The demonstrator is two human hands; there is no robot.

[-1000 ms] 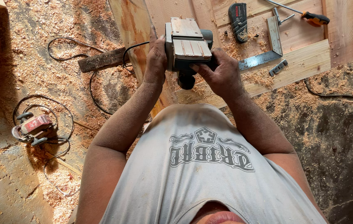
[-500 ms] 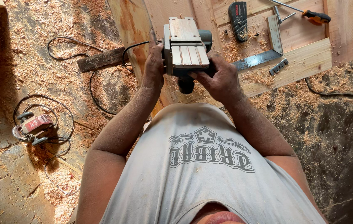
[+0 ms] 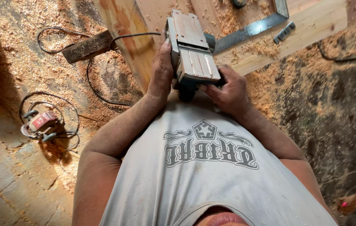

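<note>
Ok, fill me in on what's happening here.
A person holds an electric planer upside down against their chest, its flat sole facing up. The left hand grips one side and the right hand the other. A metal square lies on the wooden boards beyond, and sawdust covers the floor.

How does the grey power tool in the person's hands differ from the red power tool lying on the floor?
The grey power tool is held up by both the left hand and right hand, its flat sole turned upward; the red power tool lies untouched on the floor. The grey one looks larger. The red one's cord is coiled around it. Both are corded.
</note>
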